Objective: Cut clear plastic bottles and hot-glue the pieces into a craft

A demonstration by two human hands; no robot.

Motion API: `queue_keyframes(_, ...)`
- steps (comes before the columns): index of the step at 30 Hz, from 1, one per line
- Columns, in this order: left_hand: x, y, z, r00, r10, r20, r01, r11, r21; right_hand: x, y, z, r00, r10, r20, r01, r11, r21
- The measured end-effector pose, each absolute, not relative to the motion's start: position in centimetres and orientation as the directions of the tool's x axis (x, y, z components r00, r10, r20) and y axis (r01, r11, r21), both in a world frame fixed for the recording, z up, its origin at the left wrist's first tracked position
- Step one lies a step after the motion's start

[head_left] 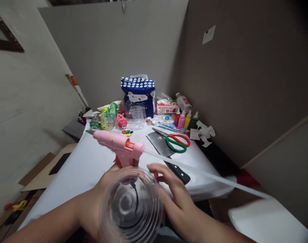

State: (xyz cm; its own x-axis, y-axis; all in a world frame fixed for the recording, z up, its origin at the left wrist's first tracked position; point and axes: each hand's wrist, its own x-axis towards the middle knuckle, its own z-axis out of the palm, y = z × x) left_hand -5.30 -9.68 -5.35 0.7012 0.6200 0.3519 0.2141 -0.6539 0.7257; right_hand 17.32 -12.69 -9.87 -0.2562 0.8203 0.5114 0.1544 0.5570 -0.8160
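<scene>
A pink hot glue gun (pixel 120 148) is in my left hand (pixel 100 192), its nozzle pointing left and away and a finger near the orange trigger. From its back a long, whitish glue stick (pixel 206 173) runs far out to the right. Close to the camera, a clear, ribbed plastic bottle piece (pixel 133 216) covers part of my left hand. My right hand (pixel 176 202) curves along the bottle piece's right side, fingers bent near its upper edge; its thumb is mostly hidden. A black cord (pixel 136 194) shows through the clear plastic.
Beyond my hands on the white-covered table (pixel 88 168) lie a cleaver (pixel 160 143) and scissors (pixel 176 141) with red and green handles. Paint bottles (pixel 185 120), paper scraps (pixel 203 133), clear plastic pieces (pixel 137 116) and a blue tissue pack (pixel 138 96) stand behind.
</scene>
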Motion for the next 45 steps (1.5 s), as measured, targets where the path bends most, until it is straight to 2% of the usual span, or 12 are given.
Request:
queue_keyframes(1,-5.4,-9.7,-5.4,0.732,0.587,0.348,0.167,-0.649,0.742,17.0,-12.4,-9.7,-0.288,0.869,0.402,0.086,0.441,-0.893)
queue_keyframes(3,-5.3,-9.6,-5.4,0.78,0.527,0.339,0.097,-0.636,0.766,16.5,-11.7,-9.2,-0.417,0.862,0.288,-0.108,0.268,-0.957)
queue_keyframes(5,-5.0,-9.4,-5.4,0.804,0.487,0.341,0.066,-0.643,0.763,16.0,-11.1,-8.5,-0.534,0.807,0.254,-0.274,0.119,-0.954)
queue_keyframes(8,-4.3,-9.2,-5.2,0.822,0.454,0.343,0.063,-0.67,0.739,15.1,-10.6,-7.7,-0.563,0.798,0.217,-0.378,-0.015,-0.926)
queue_keyframes(14,-3.3,-9.0,-4.2,0.843,0.445,0.302,0.102,-0.684,0.723,13.5,-9.6,-7.8,-0.341,0.93,0.136,-0.409,-0.017,-0.912)
queue_keyframes(18,-4.6,-7.7,-3.9,0.797,0.467,0.384,0.072,-0.703,0.707,14.1,-7.5,-7.5,-0.201,0.966,0.164,-0.541,0.03,-0.84)
queue_keyframes(20,-5.7,-6.5,-4.2,0.756,0.509,0.412,0.054,-0.675,0.736,15.1,-6.4,-7.2,-0.13,0.974,0.186,-0.571,0.08,-0.817)
queue_keyframes(25,-7.5,-3.7,-5.8,0.571,0.698,0.432,0.162,-0.612,0.774,18.1,-5.6,-7.7,0.008,0.967,0.256,-0.388,0.239,-0.89)
queue_keyframes(30,-7.3,-2.1,-8.1,0.445,0.774,0.45,0.284,-0.599,0.749,19.7,-7.7,-9.1,-0.115,0.962,0.248,-0.084,0.24,-0.967)
queue_keyframes(35,-7.2,-1.8,-9.9,0.421,0.738,0.527,0.436,-0.674,0.596,19.5,-9.1,-9.2,-0.138,0.936,0.323,0.138,0.341,-0.93)
queue_keyframes(39,-7.2,-1.7,-10.5,0.428,0.706,0.564,0.472,-0.707,0.527,18.8,-9.0,-8.9,-0.179,0.935,0.306,0.244,0.344,-0.907)
queue_keyframes(45,-7.4,-1.5,-10.9,0.421,0.678,0.602,0.484,-0.73,0.483,18.3,-8.6,-8.8,-0.208,0.932,0.296,0.233,0.341,-0.911)
